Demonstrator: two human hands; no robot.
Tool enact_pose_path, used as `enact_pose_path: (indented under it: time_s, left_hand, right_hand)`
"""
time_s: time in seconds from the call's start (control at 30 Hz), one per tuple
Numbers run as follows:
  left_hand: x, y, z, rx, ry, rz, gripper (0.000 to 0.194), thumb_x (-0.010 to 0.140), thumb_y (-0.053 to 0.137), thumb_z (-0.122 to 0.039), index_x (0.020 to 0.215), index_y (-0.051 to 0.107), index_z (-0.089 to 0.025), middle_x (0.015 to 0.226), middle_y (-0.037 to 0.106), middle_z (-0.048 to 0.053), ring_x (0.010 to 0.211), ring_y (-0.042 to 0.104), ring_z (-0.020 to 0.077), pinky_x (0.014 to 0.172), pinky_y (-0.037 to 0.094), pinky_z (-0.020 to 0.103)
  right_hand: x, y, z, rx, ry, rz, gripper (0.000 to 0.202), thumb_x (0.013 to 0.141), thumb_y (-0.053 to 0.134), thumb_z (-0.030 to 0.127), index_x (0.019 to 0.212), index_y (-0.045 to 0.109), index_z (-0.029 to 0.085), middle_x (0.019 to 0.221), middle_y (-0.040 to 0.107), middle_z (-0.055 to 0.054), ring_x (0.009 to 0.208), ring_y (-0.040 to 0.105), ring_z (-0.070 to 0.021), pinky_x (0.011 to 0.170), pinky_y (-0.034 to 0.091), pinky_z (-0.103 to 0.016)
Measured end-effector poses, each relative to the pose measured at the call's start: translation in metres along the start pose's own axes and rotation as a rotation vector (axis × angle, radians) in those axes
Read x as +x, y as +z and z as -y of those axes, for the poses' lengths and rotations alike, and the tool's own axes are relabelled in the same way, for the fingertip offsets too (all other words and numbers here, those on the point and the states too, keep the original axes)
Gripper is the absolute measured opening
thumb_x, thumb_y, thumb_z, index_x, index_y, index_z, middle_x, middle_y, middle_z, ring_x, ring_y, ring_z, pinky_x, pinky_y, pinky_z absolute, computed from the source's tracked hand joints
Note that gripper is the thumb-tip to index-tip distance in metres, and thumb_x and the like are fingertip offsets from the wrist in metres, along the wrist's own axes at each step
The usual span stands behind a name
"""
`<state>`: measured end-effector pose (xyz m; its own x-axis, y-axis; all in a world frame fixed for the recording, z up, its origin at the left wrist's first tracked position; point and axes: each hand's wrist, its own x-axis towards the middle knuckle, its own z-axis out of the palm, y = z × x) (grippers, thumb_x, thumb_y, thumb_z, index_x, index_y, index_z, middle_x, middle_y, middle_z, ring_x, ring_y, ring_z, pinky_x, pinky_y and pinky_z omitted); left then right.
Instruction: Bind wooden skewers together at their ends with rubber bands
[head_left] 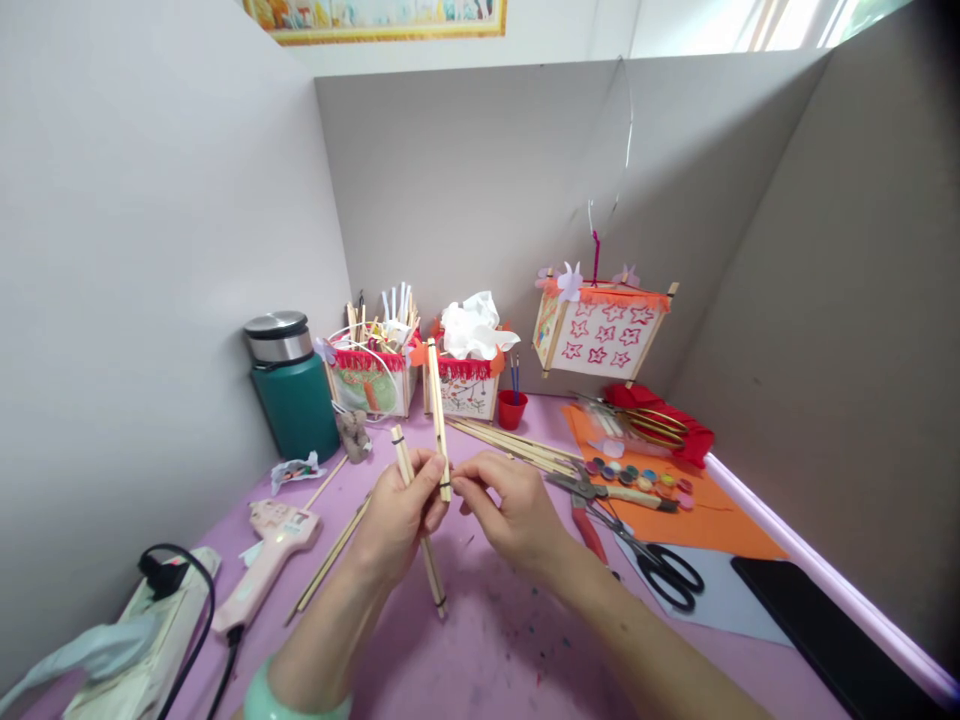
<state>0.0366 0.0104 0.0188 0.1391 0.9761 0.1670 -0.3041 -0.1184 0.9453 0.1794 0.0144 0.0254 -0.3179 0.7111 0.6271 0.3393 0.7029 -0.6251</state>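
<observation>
In the head view, the upright stick pair (437,400) stands in the left hand (397,510), its long axis running up and away from the wearer, leaning slightly left at the top. Its lower end, with a dark band, sits between the two hands, at the tips of the right hand (514,505). The left thumb and fingers pinch this pair, and the same hand also holds the slanting stick pair (430,572), which passes through it toward the table (480,665). The right thumb and forefinger are drawn together right beside the banded end (whether they grip the band or merely touch it, I cannot tell).

The sticks are pale, slim and straight-edged, apparently wood. Loose sticks (521,441) of similar colour lie beyond the right hand. Farther back hangs a boxy lantern (600,335), its white panel marked with red stars under an orange fringe. To the left are a smooth teal flask (295,405) with a metallic lid and a pale pink glue gun (264,565).
</observation>
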Motion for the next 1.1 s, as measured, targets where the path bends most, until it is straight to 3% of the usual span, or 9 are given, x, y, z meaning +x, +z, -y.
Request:
enact_pose_path:
  time_s: [0.13, 0.33, 0.5, 0.6, 0.83, 1.0, 1.1]
  left_hand:
    - [-0.002, 0.000, 0.001, 0.130, 0.061, -0.051, 0.025, 0.083, 0.056, -0.037, 0.075, 0.048, -0.015, 0.044, 0.036, -0.007, 0.038, 0.027, 0.0034, 0.039, 0.016, 0.017]
    - [0.001, -0.001, -0.002, 0.105, 0.086, -0.059, 0.027, 0.081, 0.059, -0.038, 0.094, 0.056, -0.016, 0.052, 0.039, -0.006, 0.042, 0.029, 0.0038, 0.040, 0.019, 0.016]
    - [0.009, -0.013, -0.005, -0.041, 0.149, -0.153, 0.025, 0.083, 0.053, -0.039, 0.092, 0.059, -0.016, 0.072, 0.052, 0.001, 0.057, 0.045, 0.0072, 0.045, 0.031, 0.016]
    - [0.012, -0.017, 0.001, -0.045, 0.159, -0.176, 0.021, 0.079, 0.059, -0.035, 0.087, 0.061, -0.016, 0.083, 0.058, 0.003, 0.073, 0.052, 0.0110, 0.062, 0.042, 0.020]
    - [0.011, -0.013, 0.005, -0.119, 0.178, -0.089, 0.037, 0.083, 0.051, -0.046, 0.093, 0.064, -0.013, 0.088, 0.062, 0.007, 0.076, 0.057, 0.0159, 0.075, 0.045, 0.029]
    - [0.007, -0.010, 0.001, -0.103, 0.163, 0.090, 0.038, 0.089, 0.042, -0.043, 0.112, 0.057, -0.016, 0.088, 0.062, 0.007, 0.078, 0.059, 0.0178, 0.080, 0.044, 0.033]
    - [0.004, -0.008, 0.000, -0.119, 0.179, 0.144, 0.037, 0.089, 0.042, -0.041, 0.112, 0.056, -0.016, 0.088, 0.062, 0.008, 0.077, 0.060, 0.0184, 0.080, 0.045, 0.035]
  right_hand:
    - [0.004, -0.003, -0.001, 0.286, 0.303, 0.136, 0.017, 0.083, 0.054, 0.032, 0.078, 0.060, 0.017, 0.064, 0.058, 0.002, 0.051, 0.052, -0.0082, 0.048, 0.041, -0.020]
    - [0.001, 0.005, -0.017, 0.440, 0.413, 0.192, 0.010, 0.075, 0.059, 0.025, 0.077, 0.061, 0.015, 0.061, 0.056, 0.003, 0.052, 0.054, -0.0093, 0.050, 0.043, -0.020]
    - [-0.017, 0.033, -0.042, 0.213, 0.396, 0.214, 0.004, 0.071, 0.058, 0.016, 0.074, 0.060, 0.017, 0.067, 0.060, 0.003, 0.062, 0.055, -0.0110, 0.058, 0.041, -0.021]
    - [-0.026, 0.046, -0.048, 0.066, 0.370, 0.309, 0.007, 0.070, 0.058, 0.015, 0.074, 0.064, 0.018, 0.069, 0.064, 0.003, 0.065, 0.055, -0.0120, 0.060, 0.038, -0.021]
    - [-0.028, 0.049, -0.047, 0.025, 0.362, 0.362, 0.009, 0.074, 0.060, 0.023, 0.077, 0.067, 0.018, 0.072, 0.066, 0.001, 0.064, 0.055, -0.0122, 0.057, 0.035, -0.021]
    - [-0.028, 0.046, -0.047, 0.071, 0.308, 0.404, 0.009, 0.075, 0.059, 0.022, 0.076, 0.066, 0.017, 0.068, 0.064, 0.002, 0.062, 0.053, -0.0117, 0.054, 0.033, -0.020]
    - [-0.027, 0.044, -0.043, 0.034, 0.255, 0.451, 0.009, 0.075, 0.059, 0.022, 0.074, 0.066, 0.017, 0.068, 0.064, 0.002, 0.062, 0.053, -0.0120, 0.055, 0.033, -0.020]
